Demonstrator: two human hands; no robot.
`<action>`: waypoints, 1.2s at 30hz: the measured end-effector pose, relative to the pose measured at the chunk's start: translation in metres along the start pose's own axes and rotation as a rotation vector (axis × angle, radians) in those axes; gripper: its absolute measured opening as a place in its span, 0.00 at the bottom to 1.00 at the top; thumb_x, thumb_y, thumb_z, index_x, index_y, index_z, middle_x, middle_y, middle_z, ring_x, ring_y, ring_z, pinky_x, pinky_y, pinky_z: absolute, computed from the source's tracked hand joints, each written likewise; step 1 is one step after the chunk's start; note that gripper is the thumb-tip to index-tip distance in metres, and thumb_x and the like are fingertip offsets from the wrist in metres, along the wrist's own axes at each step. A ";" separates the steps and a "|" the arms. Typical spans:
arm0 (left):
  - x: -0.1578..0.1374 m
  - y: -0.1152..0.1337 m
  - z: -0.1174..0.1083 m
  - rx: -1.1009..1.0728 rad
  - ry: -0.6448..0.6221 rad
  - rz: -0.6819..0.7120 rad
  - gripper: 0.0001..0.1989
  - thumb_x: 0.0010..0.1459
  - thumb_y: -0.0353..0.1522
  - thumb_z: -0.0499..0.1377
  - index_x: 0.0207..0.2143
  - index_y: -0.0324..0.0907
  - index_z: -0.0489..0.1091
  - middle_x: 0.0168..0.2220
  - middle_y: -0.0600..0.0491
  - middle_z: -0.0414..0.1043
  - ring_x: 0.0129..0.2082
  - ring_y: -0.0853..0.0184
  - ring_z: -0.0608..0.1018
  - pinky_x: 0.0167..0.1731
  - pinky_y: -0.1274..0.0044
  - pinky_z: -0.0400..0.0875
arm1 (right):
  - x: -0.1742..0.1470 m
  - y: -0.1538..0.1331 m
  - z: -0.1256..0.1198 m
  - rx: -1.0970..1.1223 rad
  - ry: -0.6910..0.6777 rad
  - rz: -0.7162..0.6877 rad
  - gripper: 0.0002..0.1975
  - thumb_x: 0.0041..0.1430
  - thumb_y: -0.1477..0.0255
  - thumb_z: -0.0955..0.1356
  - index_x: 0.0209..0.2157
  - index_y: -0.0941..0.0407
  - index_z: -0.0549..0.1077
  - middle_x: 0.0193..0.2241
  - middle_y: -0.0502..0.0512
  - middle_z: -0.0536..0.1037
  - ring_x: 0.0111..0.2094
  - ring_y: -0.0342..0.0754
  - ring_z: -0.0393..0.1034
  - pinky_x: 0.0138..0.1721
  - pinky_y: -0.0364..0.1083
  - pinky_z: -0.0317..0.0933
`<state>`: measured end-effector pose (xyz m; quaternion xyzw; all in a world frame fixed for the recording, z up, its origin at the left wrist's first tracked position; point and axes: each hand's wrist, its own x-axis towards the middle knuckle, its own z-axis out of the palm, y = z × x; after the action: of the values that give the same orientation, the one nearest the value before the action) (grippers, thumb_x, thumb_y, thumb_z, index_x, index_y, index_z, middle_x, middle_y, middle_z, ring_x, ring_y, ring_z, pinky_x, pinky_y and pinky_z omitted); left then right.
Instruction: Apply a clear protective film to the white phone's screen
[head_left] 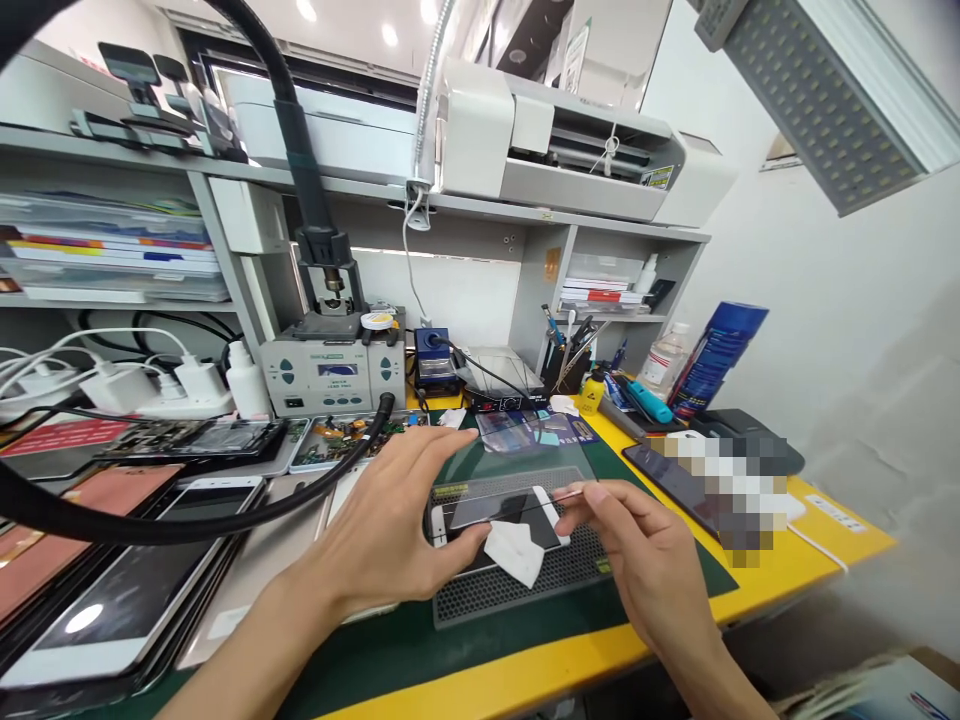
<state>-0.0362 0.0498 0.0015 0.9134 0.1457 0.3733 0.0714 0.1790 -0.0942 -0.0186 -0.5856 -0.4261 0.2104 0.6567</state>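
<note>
Hands: 2. Left hand (382, 530) arched, thumb and fingers spread, nothing in its grip; thumb tip right at 1 white wipe (516, 553). Right hand (645, 550) pinching 1 thin dark strip (566, 496) between fingertips; can't tell if it's part of the glossy panel (491, 508) next to it. Panel sits over 1 white-ended phone (551, 518), between the hands, on 1 perforated pad (480, 600).

Room: bare band of green mat (555, 625) between pad and the yellow front edge of the surface (540, 672). Left side tight: stacked phones (150, 570), count unclear, near left forearm. Right: 1 dark phone (667, 475) lying along the yellow strip, clear of right hand. Behind: 1 yellow bottle (591, 393), 1 blue can (716, 360), 1 grey station (337, 372).

Text: station lettering and can print too small to read; yellow bottle carries a black triangle mark. Patch by dark phone is pixelated.
</note>
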 end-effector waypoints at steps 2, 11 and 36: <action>0.000 0.000 0.001 0.010 0.023 0.021 0.33 0.59 0.37 0.64 0.64 0.44 0.57 0.59 0.42 0.68 0.59 0.51 0.71 0.59 0.61 0.68 | -0.001 -0.003 0.002 0.009 -0.006 0.009 0.17 0.64 0.55 0.71 0.35 0.54 0.82 0.26 0.56 0.83 0.33 0.54 0.77 0.45 0.52 0.67; 0.000 -0.004 0.002 0.086 0.098 0.076 0.32 0.60 0.35 0.64 0.64 0.41 0.58 0.59 0.41 0.69 0.58 0.51 0.71 0.58 0.61 0.67 | -0.007 0.003 -0.008 -0.120 -0.021 0.026 0.17 0.64 0.55 0.71 0.39 0.54 0.81 0.27 0.55 0.83 0.36 0.54 0.79 0.44 0.49 0.71; 0.003 -0.009 0.003 0.080 0.114 0.063 0.31 0.59 0.35 0.64 0.63 0.42 0.59 0.58 0.41 0.71 0.57 0.51 0.73 0.57 0.59 0.68 | -0.039 0.022 0.001 -1.232 -0.504 -0.644 0.29 0.73 0.70 0.60 0.72 0.52 0.52 0.72 0.52 0.56 0.73 0.64 0.43 0.66 0.74 0.52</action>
<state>-0.0343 0.0595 -0.0011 0.8969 0.1356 0.4206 0.0148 0.1618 -0.1189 -0.0520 -0.6280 -0.7556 -0.1417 0.1205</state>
